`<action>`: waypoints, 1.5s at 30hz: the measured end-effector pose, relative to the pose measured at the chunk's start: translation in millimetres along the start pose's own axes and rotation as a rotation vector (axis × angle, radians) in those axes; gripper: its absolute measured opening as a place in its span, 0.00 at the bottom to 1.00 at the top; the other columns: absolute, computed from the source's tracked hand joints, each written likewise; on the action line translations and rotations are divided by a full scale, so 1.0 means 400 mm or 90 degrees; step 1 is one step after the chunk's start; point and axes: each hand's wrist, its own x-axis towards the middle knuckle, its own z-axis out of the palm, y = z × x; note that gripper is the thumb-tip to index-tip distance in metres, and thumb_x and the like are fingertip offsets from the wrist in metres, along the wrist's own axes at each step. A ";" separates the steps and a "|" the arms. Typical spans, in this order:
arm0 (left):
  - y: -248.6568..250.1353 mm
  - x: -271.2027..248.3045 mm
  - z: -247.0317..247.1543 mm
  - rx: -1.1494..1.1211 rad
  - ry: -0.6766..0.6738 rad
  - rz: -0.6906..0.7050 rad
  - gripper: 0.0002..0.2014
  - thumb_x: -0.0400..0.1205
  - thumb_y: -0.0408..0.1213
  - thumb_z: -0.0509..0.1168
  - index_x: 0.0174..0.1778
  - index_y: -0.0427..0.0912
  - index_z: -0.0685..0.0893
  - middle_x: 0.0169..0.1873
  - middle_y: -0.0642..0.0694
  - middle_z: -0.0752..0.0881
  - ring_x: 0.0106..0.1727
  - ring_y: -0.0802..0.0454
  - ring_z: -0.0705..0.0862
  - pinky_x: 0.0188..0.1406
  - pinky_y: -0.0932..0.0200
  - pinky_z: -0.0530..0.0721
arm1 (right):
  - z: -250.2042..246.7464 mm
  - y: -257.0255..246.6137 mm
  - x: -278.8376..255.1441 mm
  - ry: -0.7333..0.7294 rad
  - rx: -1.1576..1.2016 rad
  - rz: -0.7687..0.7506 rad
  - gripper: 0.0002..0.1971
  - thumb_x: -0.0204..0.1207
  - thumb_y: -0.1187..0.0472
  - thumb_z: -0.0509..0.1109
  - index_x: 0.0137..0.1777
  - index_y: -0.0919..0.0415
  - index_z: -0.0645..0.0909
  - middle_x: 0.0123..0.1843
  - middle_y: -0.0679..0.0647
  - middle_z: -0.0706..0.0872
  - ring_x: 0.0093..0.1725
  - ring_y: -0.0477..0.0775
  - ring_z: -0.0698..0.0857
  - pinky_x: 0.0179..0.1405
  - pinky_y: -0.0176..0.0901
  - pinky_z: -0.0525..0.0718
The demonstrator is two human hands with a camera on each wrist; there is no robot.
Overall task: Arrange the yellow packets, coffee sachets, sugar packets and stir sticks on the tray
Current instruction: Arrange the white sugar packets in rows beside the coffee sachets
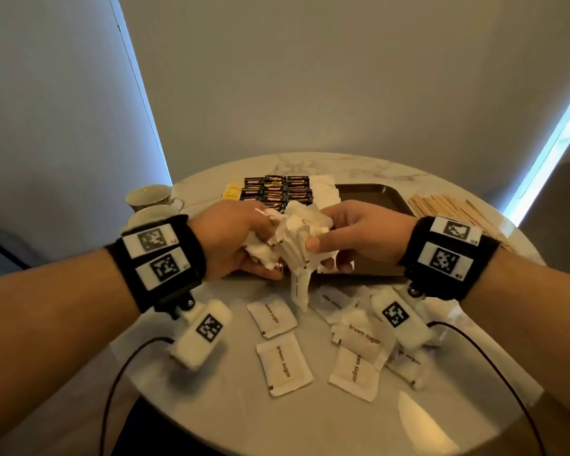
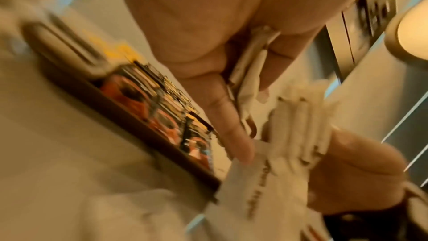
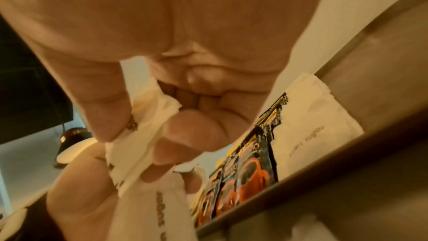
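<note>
Midway, your left hand (image 1: 234, 238) and right hand (image 1: 352, 232) grip a bunch of sugar packets (image 1: 297, 235) at frame centre; coffee sachets (image 1: 275, 189) fill the tray (image 1: 372, 192), more sugar packets (image 1: 283, 363) and stir sticks (image 1: 454, 209) wait on the counter (image 1: 244, 419).

Paper, foil-like film, wood and polished stone

The sugar packets (image 1: 283, 363) are matt white paper, crumpled where bunched together; the coffee sachets (image 1: 275, 189) look like glossy black film with sheen; the stir sticks (image 1: 454, 209) are pale bare wood; the tray (image 1: 375, 192) is dark, smooth, semi-matt; the table (image 1: 277, 422) is glossy marble-patterned; the cups (image 1: 148, 195) look like glazed ceramic; the wristbands (image 1: 165, 255) are black cloth.
</note>
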 end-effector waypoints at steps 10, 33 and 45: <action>0.016 0.098 0.067 -0.083 -0.116 0.043 0.24 0.81 0.55 0.70 0.70 0.47 0.87 0.57 0.40 0.93 0.58 0.38 0.93 0.44 0.46 0.92 | -0.070 0.009 0.071 0.102 0.158 0.007 0.19 0.68 0.55 0.78 0.54 0.67 0.88 0.45 0.64 0.92 0.33 0.53 0.87 0.30 0.40 0.89; 0.028 0.169 -0.051 -0.308 0.089 0.001 0.09 0.83 0.28 0.68 0.59 0.33 0.83 0.52 0.33 0.90 0.44 0.42 0.91 0.24 0.60 0.88 | -0.161 0.037 0.197 0.159 -0.378 0.246 0.21 0.70 0.49 0.84 0.62 0.37 0.87 0.50 0.46 0.87 0.49 0.48 0.83 0.43 0.43 0.77; 0.027 0.202 -0.012 -0.295 0.047 0.008 0.13 0.83 0.26 0.64 0.64 0.33 0.84 0.52 0.33 0.93 0.46 0.40 0.94 0.30 0.57 0.91 | -0.136 0.031 0.239 0.150 -0.459 0.268 0.19 0.64 0.51 0.87 0.52 0.40 0.85 0.49 0.48 0.91 0.47 0.52 0.92 0.48 0.53 0.94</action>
